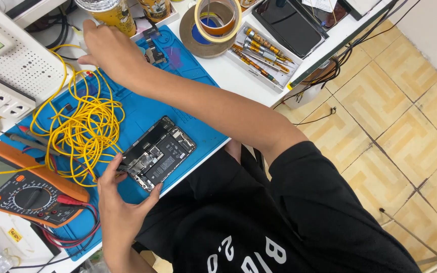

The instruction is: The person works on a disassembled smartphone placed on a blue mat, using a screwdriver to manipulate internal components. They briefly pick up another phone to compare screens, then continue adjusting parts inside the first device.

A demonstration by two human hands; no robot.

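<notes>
Left hand pinching opened phone at its edge; right hand well apart, reaching up by yellow jar, grip unclear.

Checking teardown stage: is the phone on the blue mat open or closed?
Open. The phone lies with circuit boards and battery exposed, the left hand gripping its near end.

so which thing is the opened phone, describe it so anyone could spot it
Start at the blue work mat covering the white bench. At its near edge, right of the tangled yellow wire, lies the opened phone, held by the left hand. It alone is a dark slab with bare circuitry showing.
</notes>
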